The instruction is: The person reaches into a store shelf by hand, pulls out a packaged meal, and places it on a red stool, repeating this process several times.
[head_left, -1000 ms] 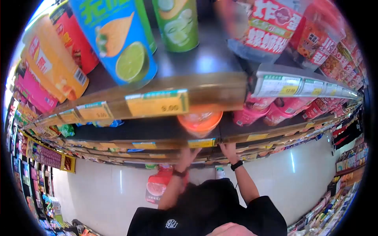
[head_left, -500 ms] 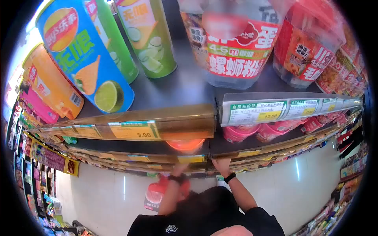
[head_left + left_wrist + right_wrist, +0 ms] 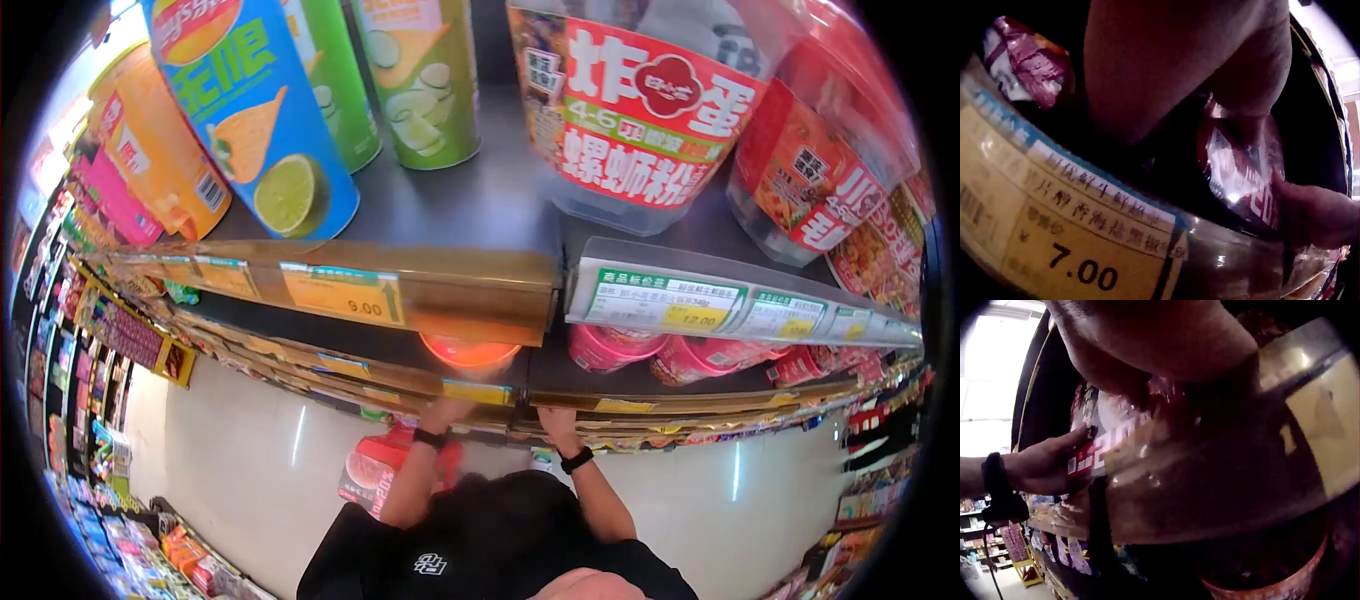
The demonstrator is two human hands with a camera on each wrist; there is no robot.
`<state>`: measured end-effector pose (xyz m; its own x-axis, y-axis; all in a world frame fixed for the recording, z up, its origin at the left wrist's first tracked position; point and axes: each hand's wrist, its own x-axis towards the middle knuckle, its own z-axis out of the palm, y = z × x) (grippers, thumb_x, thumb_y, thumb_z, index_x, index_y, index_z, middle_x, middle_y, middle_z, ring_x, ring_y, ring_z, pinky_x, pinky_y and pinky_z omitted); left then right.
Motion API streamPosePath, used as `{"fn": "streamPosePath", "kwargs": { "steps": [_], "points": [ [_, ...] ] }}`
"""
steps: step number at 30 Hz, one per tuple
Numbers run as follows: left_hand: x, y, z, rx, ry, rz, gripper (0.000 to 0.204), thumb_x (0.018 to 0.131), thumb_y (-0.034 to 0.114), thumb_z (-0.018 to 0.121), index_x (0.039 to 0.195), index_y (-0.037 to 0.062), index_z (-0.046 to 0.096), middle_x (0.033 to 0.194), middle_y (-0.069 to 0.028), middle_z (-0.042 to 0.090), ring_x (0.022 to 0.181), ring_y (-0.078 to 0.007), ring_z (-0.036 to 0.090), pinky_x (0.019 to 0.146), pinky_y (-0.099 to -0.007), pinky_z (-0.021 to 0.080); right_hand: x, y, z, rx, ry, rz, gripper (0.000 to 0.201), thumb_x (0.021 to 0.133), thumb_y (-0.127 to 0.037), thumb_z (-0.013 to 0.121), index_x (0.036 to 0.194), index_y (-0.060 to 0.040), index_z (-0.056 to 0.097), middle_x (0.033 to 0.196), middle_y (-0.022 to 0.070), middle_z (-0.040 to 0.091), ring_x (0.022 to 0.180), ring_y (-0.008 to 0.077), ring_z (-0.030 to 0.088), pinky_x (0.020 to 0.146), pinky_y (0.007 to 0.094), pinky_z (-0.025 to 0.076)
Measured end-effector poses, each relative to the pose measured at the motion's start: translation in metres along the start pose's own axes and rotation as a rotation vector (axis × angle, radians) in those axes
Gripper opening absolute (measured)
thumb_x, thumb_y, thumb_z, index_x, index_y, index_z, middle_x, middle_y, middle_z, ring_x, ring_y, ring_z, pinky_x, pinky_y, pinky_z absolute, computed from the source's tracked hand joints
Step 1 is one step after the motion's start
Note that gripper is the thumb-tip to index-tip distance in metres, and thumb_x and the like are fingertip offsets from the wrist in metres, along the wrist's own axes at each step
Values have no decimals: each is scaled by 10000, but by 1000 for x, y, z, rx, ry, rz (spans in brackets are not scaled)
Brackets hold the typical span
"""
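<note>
Both my hands reach in at a lower shelf, and their fingers are partly hidden in the head view. My left hand [image 3: 447, 411] holds one side of a glossy red packet [image 3: 1100, 447] with white print. My right hand [image 3: 557, 424] holds the other side, its thumb at the packet's edge in the left wrist view. There the packet [image 3: 1241, 172] stands upright just behind the shelf's clear price strip [image 3: 1229, 247]. A yellow tag [image 3: 1066, 250] reading 7.00 sits left of it. In the right wrist view my own palm covers the packet's upper part.
Above my hands, an orange tub [image 3: 470, 350] and pink tubs [image 3: 615, 348] stand on a shelf. Higher up are a blue chip canister [image 3: 260, 130] and a clear noodle tub [image 3: 650, 120]. A large red package [image 3: 372, 465] shows beside my left forearm.
The head view has shifted, so the shelves and canisters sit differently in it. Both hands stay at the lower shelf, close to where they were.
</note>
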<state>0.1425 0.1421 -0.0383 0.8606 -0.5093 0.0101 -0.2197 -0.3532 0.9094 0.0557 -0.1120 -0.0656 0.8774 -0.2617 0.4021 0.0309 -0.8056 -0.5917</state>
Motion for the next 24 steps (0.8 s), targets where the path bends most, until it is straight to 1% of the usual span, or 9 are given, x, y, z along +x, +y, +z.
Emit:
{"fn": "streamPosePath", "kwargs": {
  "steps": [2, 5, 8, 10, 12, 15, 20, 22, 24],
  "points": [
    [1, 45, -2, 19, -47, 39, 351, 878, 294, 634, 1099, 21, 627, 1029, -146, 663, 952, -266, 616, 834, -362, 473, -4, 12, -5, 112, -7, -31, 262, 879, -222, 611, 1055, -30, 633, 981, 150, 669, 914, 319, 629, 801, 433, 479],
    [-14, 55, 11, -158, -50, 1, 389, 879, 274, 656, 1141, 1, 567, 1051, -144, 634, 956, -254, 595, 850, -356, 466, -1, -3, -45, 594, -293, 331, 221, 909, -158, 619, 1076, -14, 614, 945, 62, 656, 917, 171, 604, 799, 312, 473],
    [-41, 83, 17, -428, 11, -11, 540, 881, 241, 669, 1281, -20, 417, 1190, -128, 556, 1069, -211, 531, 928, -355, 439, 16, -54, -95, 895, -339, 409, 194, 905, -107, 637, 1076, -20, 608, 973, -1, 616, 914, 82, 547, 801, 241, 447],
    [-55, 111, 10, -369, 21, 128, 607, 884, 208, 664, 1350, -13, 345, 1254, -127, 512, 1145, -211, 488, 996, -351, 398, 23, -71, -103, 978, -335, 352, 282, 891, -69, 643, 1159, -35, 561, 1044, 8, 612, 932, 98, 566, 836, 259, 456],
    [-68, 116, 5, -314, -27, 111, 685, 891, 203, 649, 1413, -9, 260, 1352, -139, 438, 1238, -215, 410, 1060, -360, 331, 13, -64, -99, 986, -331, 253, 336, 888, -55, 640, 1203, -36, 527, 1070, 11, 606, 944, 100, 569, 847, 261, 458],
    [-87, 106, 4, -402, -38, 39, 693, 906, 246, 631, 1426, -9, 251, 1380, -150, 429, 1244, -216, 416, 1061, -356, 335, 8, -79, -103, 1040, -465, 417, 405, 870, -33, 638, 1245, -22, 486, 1111, 25, 597, 984, 113, 569, 878, 271, 455],
    [-128, 119, -47, -469, 48, -173, 670, 873, 292, 677, 1396, 37, 344, 1247, -150, 574, 1123, -229, 550, 970, -355, 427, 11, -141, -76, 1147, -566, 345, 584, 849, -9, 633, 1373, -15, 375, 1260, 71, 531, 1126, 158, 522, 977, 301, 405],
    [-154, 96, -61, -252, 187, -138, 524, 865, 309, 693, 1232, -14, 503, 1019, -119, 655, 916, -162, 611, 794, -306, 494, 3, -139, -56, 1002, -785, 315, 682, 858, -11, 636, 1439, -36, 281, 1363, 94, 444, 1225, 169, 456, 1025, 306, 376],
    [-182, 90, -79, -294, 201, -291, 525, 854, 322, 704, 1208, -21, 521, 1008, -136, 667, 916, -174, 622, 788, -310, 493, -5, -158, -38, 981, -923, 306, 689, 858, -17, 636, 1444, -37, 275, 1380, 95, 434, 1251, 175, 433, 1048, 307, 348]
  ]
}}
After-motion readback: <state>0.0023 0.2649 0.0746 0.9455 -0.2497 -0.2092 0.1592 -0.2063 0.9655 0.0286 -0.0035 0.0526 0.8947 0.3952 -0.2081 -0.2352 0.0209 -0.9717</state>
